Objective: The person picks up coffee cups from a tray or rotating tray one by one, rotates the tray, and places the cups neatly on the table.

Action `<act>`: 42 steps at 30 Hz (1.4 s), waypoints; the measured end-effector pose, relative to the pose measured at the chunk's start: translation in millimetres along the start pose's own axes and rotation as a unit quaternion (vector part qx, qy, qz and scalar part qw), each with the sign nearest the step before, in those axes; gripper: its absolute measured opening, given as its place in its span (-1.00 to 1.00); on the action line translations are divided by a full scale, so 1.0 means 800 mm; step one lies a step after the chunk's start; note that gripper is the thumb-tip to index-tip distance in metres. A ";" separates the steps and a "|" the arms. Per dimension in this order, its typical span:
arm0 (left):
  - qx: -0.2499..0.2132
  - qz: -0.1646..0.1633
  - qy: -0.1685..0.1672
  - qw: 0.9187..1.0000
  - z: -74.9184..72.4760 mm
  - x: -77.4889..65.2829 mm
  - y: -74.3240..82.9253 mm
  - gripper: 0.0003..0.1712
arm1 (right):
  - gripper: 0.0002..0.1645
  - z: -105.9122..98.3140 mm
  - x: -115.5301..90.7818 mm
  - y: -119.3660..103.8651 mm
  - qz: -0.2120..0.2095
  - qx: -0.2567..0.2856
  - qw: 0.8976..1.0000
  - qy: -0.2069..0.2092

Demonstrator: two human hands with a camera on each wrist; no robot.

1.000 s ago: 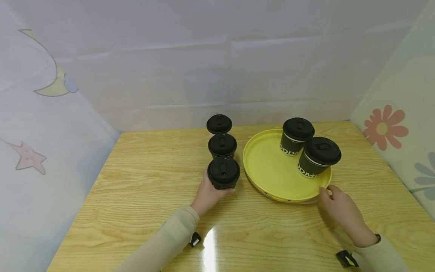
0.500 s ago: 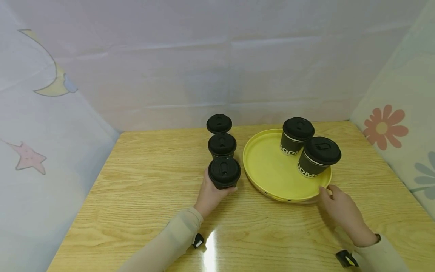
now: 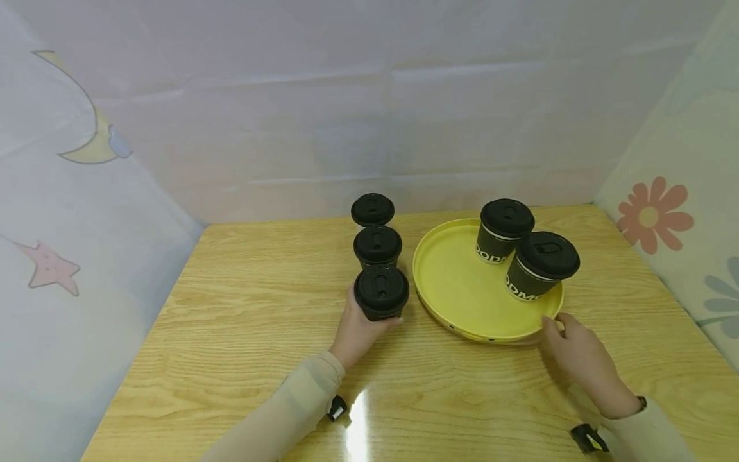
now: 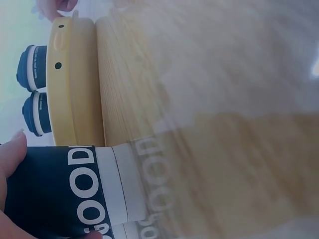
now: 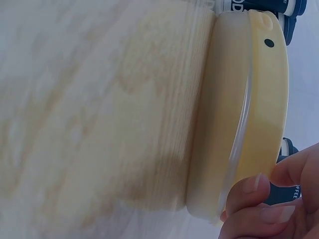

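Observation:
My left hand point(image 3: 359, 330) grips a black lidded paper coffee cup point(image 3: 381, 292), the nearest of three in a row. The left wrist view shows thumb and fingers around this upright cup point(image 4: 50, 189), which has white lettering and a white base band. Right of the row lies a round yellow tray point(image 3: 462, 301) bearing two more lidded cups, one at the back point(image 3: 503, 231) and one nearer the right rim point(image 3: 539, 266). My right hand point(image 3: 583, 359) pinches the tray's front right rim; in the right wrist view its fingers point(image 5: 256, 191) curl at the tray's edge.
Behind the gripped cup stand a second lidded cup point(image 3: 377, 247) and a farther one point(image 3: 372, 210), close in line. Everything rests on a wooden table point(image 3: 248, 308). A pale cloth backdrop point(image 3: 288, 128) rises at its back and sides.
The left hand and its cup shifted very slightly to the right between the first frame and the second. Since then, both hands, the tray and the cups look still.

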State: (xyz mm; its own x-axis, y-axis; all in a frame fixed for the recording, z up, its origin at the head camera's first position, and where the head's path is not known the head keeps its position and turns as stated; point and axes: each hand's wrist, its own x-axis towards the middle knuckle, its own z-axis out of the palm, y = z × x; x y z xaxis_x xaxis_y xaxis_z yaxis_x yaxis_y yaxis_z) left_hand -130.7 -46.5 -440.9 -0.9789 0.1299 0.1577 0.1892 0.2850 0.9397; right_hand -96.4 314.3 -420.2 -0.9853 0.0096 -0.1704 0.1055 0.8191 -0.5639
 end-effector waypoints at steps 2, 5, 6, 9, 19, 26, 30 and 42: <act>-0.001 0.007 -0.002 1.000 0.000 0.000 -0.001 0.14 | -0.24 0.000 0.000 0.000 0.000 0.001 1.000 0.000; 0.003 0.018 -0.013 1.000 -0.002 0.000 -0.003 0.15 | -0.24 0.000 0.000 0.000 0.001 0.003 1.000 -0.001; 0.003 0.021 -0.019 1.000 -0.003 -0.001 -0.004 0.16 | -0.24 0.000 0.000 0.000 0.001 0.002 1.000 -0.001; 0.005 -0.018 -0.038 0.999 -0.010 -0.006 -0.004 0.25 | -0.25 -0.001 0.000 -0.001 0.002 0.002 1.000 -0.002; 0.022 -0.108 -0.024 0.994 -0.041 -0.029 0.020 0.38 | -0.27 -0.003 0.000 -0.001 -0.003 0.004 1.000 0.003; 0.024 -0.053 0.005 0.998 -0.052 -0.030 0.051 0.34 | -0.28 -0.004 0.000 0.001 -0.006 0.003 1.000 0.006; 0.014 -0.022 0.016 1.000 -0.052 -0.027 0.069 0.32 | -0.31 -0.005 0.001 0.002 -0.011 -0.005 1.000 0.018; -0.004 0.003 -0.016 1.000 -0.020 -0.009 0.107 0.24 | -0.15 -0.007 0.006 0.003 0.017 0.023 0.999 -0.019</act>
State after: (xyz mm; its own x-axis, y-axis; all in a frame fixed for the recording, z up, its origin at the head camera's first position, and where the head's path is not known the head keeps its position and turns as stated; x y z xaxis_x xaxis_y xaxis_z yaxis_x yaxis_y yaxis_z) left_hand -108.5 -38.1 -356.9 -0.9751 0.1607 0.1530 0.1934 0.2772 0.9411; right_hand -101.5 319.4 -418.0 -0.9754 0.0137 -0.2202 0.1452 0.7910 -0.5943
